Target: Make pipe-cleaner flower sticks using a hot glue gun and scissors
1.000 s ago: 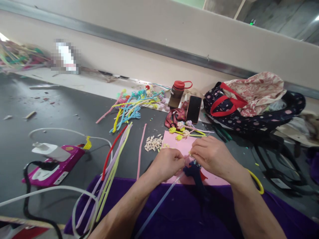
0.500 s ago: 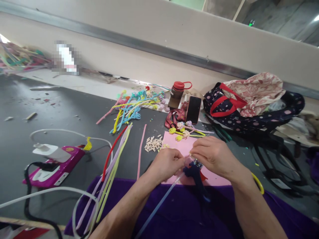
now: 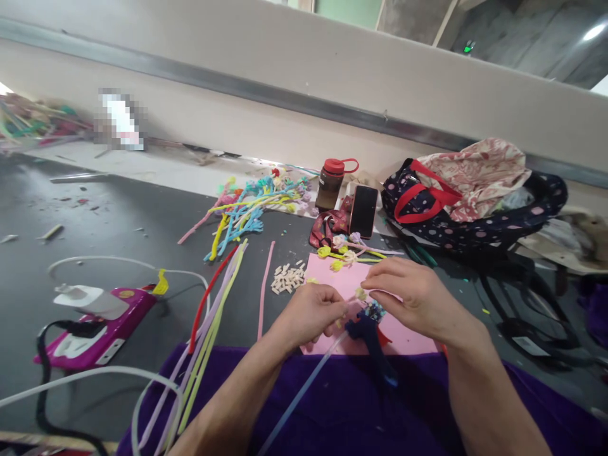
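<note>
My left hand is closed, thumb and fingertips pinching a small pipe-cleaner flower. Its pale yellow head pokes out past the fingertips, above a pinkish stem mostly hidden by the hand. Just to the right hovers my right hand, thumb and fingers parted, with nothing visible between them. Below both hands lies a dark blue glue gun, a long translucent glue stick running out of it toward me. Under the hands is a pink sheet, with several finished-looking yellow and pink flowers along its far edge.
Left of the sheet are a heap of short whitish pieces, a pink pipe cleaner and longer ones. A purple power strip with cables sits farther left. A bottle, phone and patterned bag stand behind.
My right hand's fingers have parted and drawn slightly away from the flower, whose yellow head now shows. My left hand keeps its pinch. The whole view has shifted a little.
</note>
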Demonstrator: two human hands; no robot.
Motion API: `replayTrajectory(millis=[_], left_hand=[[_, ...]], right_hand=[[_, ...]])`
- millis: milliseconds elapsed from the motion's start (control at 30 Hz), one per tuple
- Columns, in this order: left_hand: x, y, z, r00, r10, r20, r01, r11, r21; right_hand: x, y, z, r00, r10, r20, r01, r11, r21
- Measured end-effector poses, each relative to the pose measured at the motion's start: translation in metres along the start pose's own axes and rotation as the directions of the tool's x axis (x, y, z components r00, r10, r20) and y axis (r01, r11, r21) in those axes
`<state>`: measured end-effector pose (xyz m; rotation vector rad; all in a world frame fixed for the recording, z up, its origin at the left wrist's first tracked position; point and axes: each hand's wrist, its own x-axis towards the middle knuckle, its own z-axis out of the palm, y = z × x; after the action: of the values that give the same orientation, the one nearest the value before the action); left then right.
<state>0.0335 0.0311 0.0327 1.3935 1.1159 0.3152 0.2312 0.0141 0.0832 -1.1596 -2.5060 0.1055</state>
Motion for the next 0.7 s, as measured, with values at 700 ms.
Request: replayTrajectory(millis=[700], left_hand=[[0.0,-0.004,0.001,0.996,0.076,-0.036,-0.074,0.996,0.045]], right_hand=[[0.01,-0.009,0.015,0.998,-0.048,0.032,0.049,0.998,-0.036]])
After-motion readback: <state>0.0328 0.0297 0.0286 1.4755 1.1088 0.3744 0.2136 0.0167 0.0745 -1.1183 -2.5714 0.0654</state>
